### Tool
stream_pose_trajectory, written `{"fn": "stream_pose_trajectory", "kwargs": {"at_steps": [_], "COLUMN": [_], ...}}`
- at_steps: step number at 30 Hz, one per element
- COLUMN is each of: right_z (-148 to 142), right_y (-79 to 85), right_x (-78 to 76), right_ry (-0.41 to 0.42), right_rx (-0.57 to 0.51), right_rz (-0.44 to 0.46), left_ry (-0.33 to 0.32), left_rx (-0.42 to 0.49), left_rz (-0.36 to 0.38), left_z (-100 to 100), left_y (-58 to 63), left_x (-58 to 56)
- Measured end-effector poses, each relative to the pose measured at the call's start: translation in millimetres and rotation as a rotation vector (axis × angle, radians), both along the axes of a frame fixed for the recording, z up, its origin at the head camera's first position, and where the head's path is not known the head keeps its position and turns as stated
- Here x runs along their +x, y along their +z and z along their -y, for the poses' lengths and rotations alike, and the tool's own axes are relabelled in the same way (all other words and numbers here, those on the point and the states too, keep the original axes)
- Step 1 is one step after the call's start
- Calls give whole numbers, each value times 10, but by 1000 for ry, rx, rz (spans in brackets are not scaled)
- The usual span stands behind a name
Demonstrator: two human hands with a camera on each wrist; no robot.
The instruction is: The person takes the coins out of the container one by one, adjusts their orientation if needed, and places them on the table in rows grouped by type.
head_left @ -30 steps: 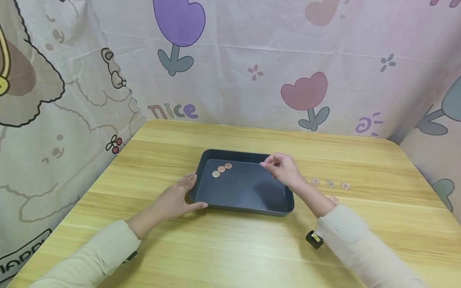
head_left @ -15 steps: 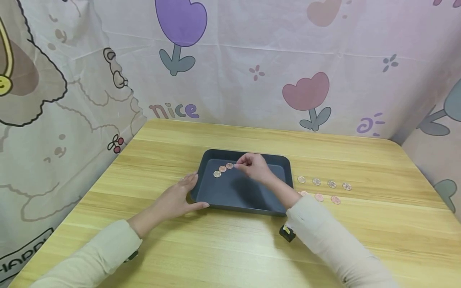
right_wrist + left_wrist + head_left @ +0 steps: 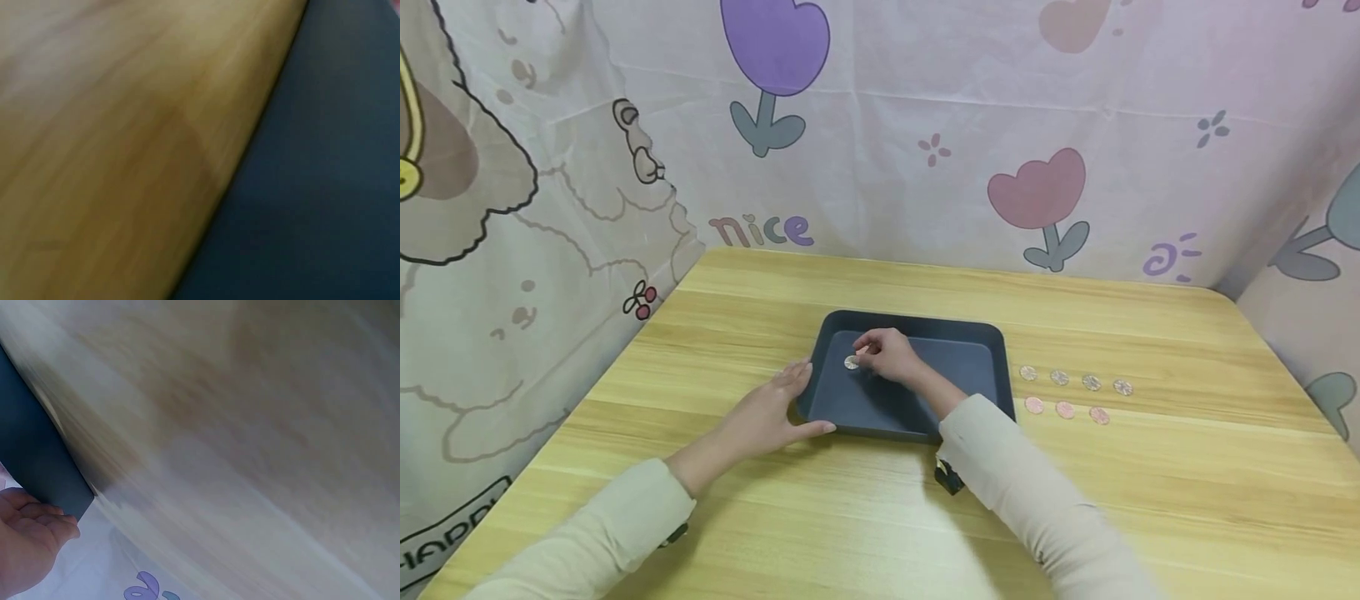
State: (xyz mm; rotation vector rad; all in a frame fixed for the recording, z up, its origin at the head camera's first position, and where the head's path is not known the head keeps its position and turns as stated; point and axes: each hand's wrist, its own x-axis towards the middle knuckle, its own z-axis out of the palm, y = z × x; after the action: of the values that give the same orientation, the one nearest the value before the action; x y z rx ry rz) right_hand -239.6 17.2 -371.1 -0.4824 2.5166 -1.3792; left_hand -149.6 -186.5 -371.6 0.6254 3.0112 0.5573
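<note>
A dark grey baking tray (image 3: 917,433) sits on the wooden table. My left hand (image 3: 760,417) holds its near left corner, fingers along the left wall and thumb along the front; in the left wrist view, the left hand (image 3: 31,534) touches the tray wall (image 3: 44,450). Inside the tray, my right hand (image 3: 891,357) has its thumb and index finger at a copper-coloured coin (image 3: 862,352), mostly covered. Whether they pinch it cannot be seen. A silvery coin (image 3: 851,362) lies just left of the fingertips. The right wrist view shows table and tray wall (image 3: 325,175), without the hand.
Right of the tray, a row of several silvery coins (image 3: 1059,377) lies on the table (image 3: 1187,467). A row of 3 copper-coloured coins (image 3: 1065,410) lies in front of it. A printed cloth (image 3: 887,192) hangs behind the table.
My right hand has moved left across the tray to the coins there, now covering most of the copper-coloured ones. Its arm no longer hides part of the coin rows. My left hand stays put.
</note>
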Motion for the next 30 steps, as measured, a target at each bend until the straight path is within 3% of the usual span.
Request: {"fn": "stream_pose_trajectory", "kwargs": {"at_steps": [6,14,24,30], "right_z": [77,147,167,85], "right_y": [-54,-87,-88,-87], "right_x": [-62,-91,-52,-21], "right_ry": [6,2,-23,-19], "right_rx": [111,241,322,423], "right_rz": [0,-77,-90,-162], "left_ry": [-5,-2,-3,0], "left_rx": [2,4,6,5], "left_rz": [2,-1,-1,1], "left_z": [2,4,12,7], "left_y": [-17,-15,-25,-23], "left_x": [1,0,-3,0]}}
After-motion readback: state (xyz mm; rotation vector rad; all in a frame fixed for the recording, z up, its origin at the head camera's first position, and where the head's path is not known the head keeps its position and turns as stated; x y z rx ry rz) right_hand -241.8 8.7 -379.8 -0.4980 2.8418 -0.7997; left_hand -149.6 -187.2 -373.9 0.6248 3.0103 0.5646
